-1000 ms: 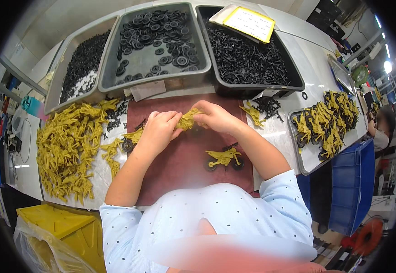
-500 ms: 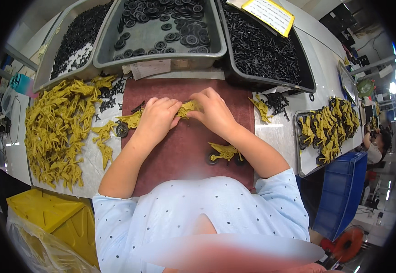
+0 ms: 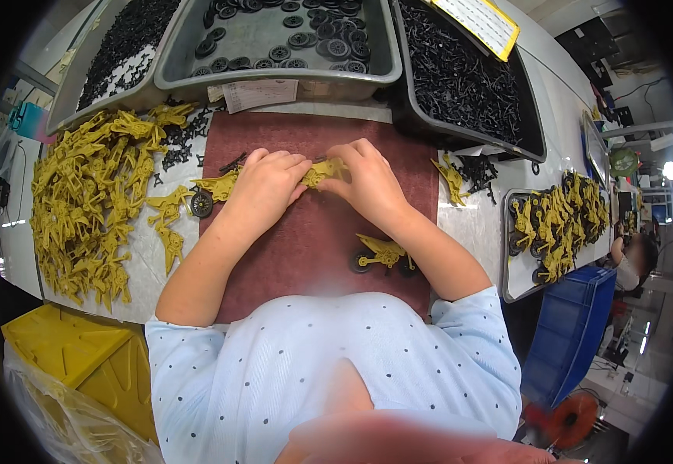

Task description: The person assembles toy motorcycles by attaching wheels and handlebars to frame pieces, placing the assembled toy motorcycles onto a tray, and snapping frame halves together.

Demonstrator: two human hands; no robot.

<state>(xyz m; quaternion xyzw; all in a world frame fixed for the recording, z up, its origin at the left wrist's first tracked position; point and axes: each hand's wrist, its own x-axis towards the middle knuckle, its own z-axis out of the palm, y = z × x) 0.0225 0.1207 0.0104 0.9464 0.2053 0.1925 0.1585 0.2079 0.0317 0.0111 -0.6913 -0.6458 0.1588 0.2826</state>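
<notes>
As my view dips nearer, the gray wheel tray (image 3: pixel 346 87) sits higher in it than 1 second ago, and the right forearm (image 3: pixel 437 254) hides more of the toy motorcycle (image 3: pixel 383 250) at near right. Above the red mat (image 3: pixel 282 259), the left hand (image 3: pixel 269 183) and right hand (image 3: pixel 369 175) still pinch 1 yellow motorcycle body (image 3: pixel 317 174) between fingers and thumbs, so the same step seems underway.

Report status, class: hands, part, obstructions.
Left hand grips yellow part; right hand at its right end, grip unclear. Wheeled model near right forearm, not between hands.
</notes>
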